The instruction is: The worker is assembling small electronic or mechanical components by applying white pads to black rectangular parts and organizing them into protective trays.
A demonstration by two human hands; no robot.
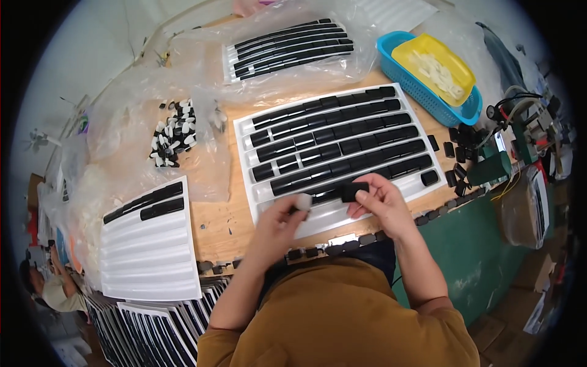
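Observation:
My left hand (278, 227) pinches a small whitish oval piece (303, 202), slightly blurred. My right hand (385, 207) grips a black rounded block (353, 192) between thumb and fingers, a short way to the right of the white piece. Both hands are over the near edge of a white ribbed tray (247, 177), whose grooves hold rows of black blocks (342, 147). A single black block (430, 178) sits alone in the tray's near right corner.
Loose black blocks (449, 150) lie right of the tray, near a small machine (520, 131). A blue basket (406, 82) with a yellow tray (463, 72) stands behind. Black and white pieces (174, 131) lie on plastic at left, near a partly filled white tray (147, 251). Another person (55, 281) is far left.

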